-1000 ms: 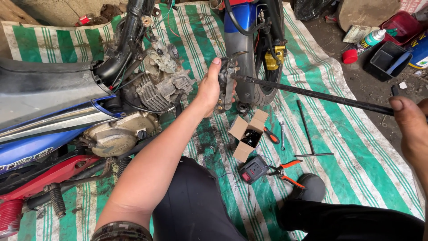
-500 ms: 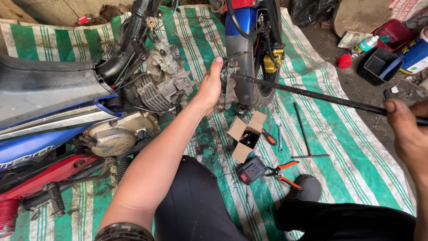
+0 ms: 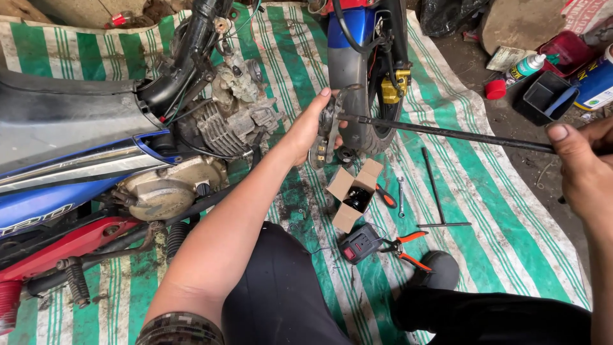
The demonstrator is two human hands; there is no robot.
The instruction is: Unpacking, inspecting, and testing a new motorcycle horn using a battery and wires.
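My left hand (image 3: 311,128) grips a grey metal brake caliper part (image 3: 329,131) beside the motorcycle's front wheel (image 3: 367,83). My right hand (image 3: 584,166) holds the near end of a long black T-handle wrench (image 3: 447,133), whose far tip meets the caliper part. The shaft runs level from right to left above the striped mat. A yellow caliper (image 3: 391,86) sits on the wheel just behind the tip.
A blue and red motorcycle (image 3: 76,172) with exposed engine (image 3: 223,115) lies at left on a green-striped tarp (image 3: 491,211). An open cardboard box (image 3: 351,191), orange pliers (image 3: 402,246), a second T-wrench (image 3: 437,191), a battery pack (image 3: 359,243) and a spray can (image 3: 520,67) lie nearby.
The view has drifted slightly; my right hand has shifted a little left and up along the wrench handle. My left hand stays on the caliper part.
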